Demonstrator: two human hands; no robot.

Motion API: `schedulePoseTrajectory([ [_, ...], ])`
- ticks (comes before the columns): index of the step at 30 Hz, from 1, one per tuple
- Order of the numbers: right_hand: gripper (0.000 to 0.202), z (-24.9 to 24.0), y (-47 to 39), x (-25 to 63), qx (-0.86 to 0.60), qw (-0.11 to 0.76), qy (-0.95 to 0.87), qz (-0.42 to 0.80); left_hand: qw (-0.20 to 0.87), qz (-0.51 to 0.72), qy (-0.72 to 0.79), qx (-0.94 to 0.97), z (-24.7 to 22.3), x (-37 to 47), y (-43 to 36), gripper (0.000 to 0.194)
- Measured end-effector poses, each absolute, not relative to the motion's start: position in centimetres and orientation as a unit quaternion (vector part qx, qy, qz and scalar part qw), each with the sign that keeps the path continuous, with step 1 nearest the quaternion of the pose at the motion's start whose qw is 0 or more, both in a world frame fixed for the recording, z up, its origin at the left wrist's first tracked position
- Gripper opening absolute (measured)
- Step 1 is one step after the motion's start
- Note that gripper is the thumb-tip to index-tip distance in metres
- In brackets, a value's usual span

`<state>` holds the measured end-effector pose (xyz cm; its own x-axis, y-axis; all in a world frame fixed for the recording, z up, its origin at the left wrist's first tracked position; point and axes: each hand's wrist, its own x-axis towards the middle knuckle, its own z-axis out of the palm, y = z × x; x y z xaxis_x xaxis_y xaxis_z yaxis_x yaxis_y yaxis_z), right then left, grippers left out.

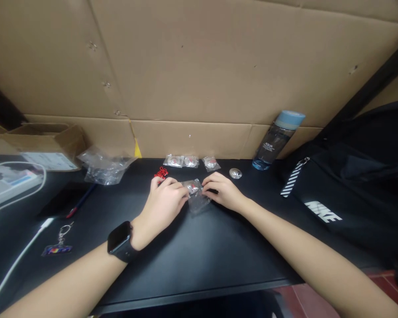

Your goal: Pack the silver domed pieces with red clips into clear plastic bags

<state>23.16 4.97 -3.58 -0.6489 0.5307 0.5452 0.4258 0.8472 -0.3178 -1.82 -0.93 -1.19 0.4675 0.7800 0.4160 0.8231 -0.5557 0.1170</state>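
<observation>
Between my two hands lies a small clear plastic bag point(199, 202) with a round silver and red item in its upper part. My left hand point(166, 198), a black watch on its wrist, pinches the bag's left side. The fingers of my right hand point(223, 191) are closed on its right edge. Red knotted cords point(161, 172) lie just beyond my left fingers. Behind my hands sit similar bagged round silver pieces, a pair point(182, 161) on the left and one point(211, 164) on the right. A bare silver disc point(235, 173) rests beyond my right hand.
A bottle point(272, 141) with a blue lid leans on the cardboard wall. At right stands a black bag point(344, 190). On the left are an open carton point(50, 141), crumpled clear plastic point(104, 165), a pen point(81, 201), a keyring point(58, 247) and a white cable point(23, 265).
</observation>
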Motion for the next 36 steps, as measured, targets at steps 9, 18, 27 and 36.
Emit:
schedulePoseTrajectory([
  [9, 0.004, -2.7, 5.3, 24.1, -0.3, 0.322, -0.885, 0.155, -0.08, -0.198, -0.508, -0.835, -1.4, -2.5, 0.6, 0.005],
  [18, 0.02, -3.2, 5.6, 24.3, -0.376, 0.301, -0.853, 0.203, -0.128, -0.222, -0.547, -0.797, -1.7, -1.6, 0.5, 0.025],
  [27, 0.026, -3.4, 5.1, 22.7, -0.506, 0.299, -0.792, 0.165, -0.033, -0.263, -0.575, -0.774, -2.0, -1.3, 0.9, 0.012],
  [36, 0.019, -4.1, 5.1, 22.3, -0.518, 0.303, -0.798, 0.054, -0.008, -0.208, -0.446, -0.87, -2.6, -0.8, 0.1, 0.042],
])
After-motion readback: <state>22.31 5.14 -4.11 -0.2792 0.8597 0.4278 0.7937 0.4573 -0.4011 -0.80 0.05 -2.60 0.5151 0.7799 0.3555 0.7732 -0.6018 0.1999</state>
